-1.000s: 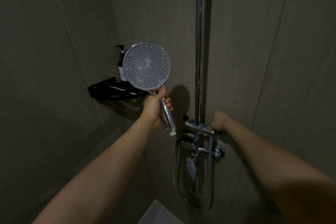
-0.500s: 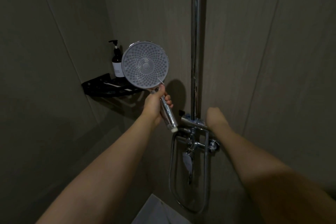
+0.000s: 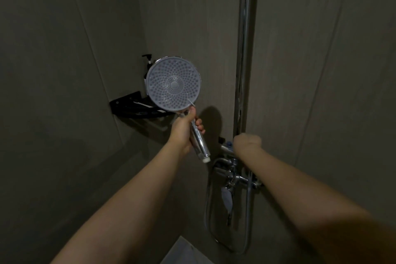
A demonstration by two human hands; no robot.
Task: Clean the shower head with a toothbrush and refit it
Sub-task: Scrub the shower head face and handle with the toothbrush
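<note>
A round shower head [image 3: 173,84] with a grey nozzle face turned toward me stands upright on its chrome handle [image 3: 199,142]. My left hand [image 3: 184,130] is closed around that handle, whose bare white end points down with no hose on it. My right hand [image 3: 246,142] is curled at the chrome fitting [image 3: 225,148] at the foot of the vertical rail [image 3: 244,49]. Its fingers are hidden behind the wrist. A white toothbrush [image 3: 142,104] lies on the black corner shelf [image 3: 128,104].
A dark pump bottle [image 3: 148,64] stands on the shelf behind the shower head. Below the rail are the chrome mixer tap [image 3: 233,176] and a looped hose [image 3: 246,221]. Grey tiled walls close in on both sides. A pale surface [image 3: 184,251] shows at the bottom.
My right hand has shifted slightly left along the fitting and now covers more of it. The shower head stays held in the same upright pose.
</note>
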